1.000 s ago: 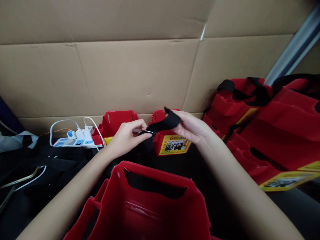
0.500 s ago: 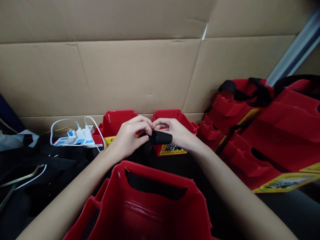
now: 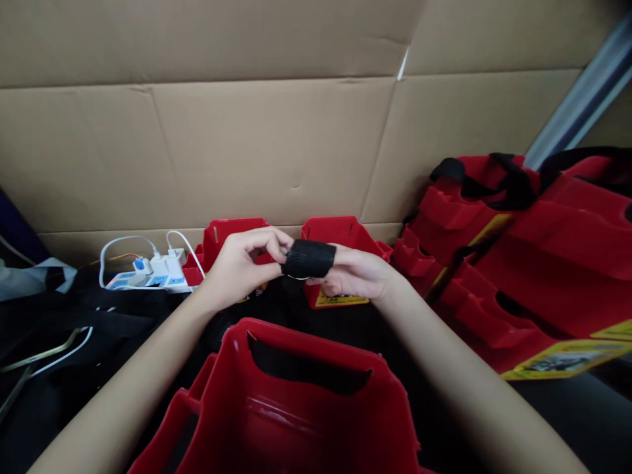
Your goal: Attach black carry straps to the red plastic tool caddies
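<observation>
Between my hands is a rolled black strap (image 3: 310, 259), ribbed on its surface, above and beyond a red plastic bin. A thin, pale loop like a rubber band shows at its lower edge. My left hand (image 3: 247, 266) is closed, with thumb and fingers pinching the roll's left end. From the right, my right hand (image 3: 353, 271) grips the roll; its fingers are partly hidden behind the strap. Nearest to me stands the red bin (image 3: 296, 339), with a long slot through its far wall and something black behind the slot.
Two more red bins (image 3: 340, 227) with yellow labels stand against the cardboard wall (image 3: 276, 145). Stacked red bins with black straps (image 3: 484, 230) fill the right. At left lie a white power strip (image 3: 170, 280) with plugs and cables, and black bags (image 3: 99, 329).
The black roll has turned and shifted slightly up and left, showing its ribbed side. My right hand has rotated, fingers now behind and under it. The bins stay put.
</observation>
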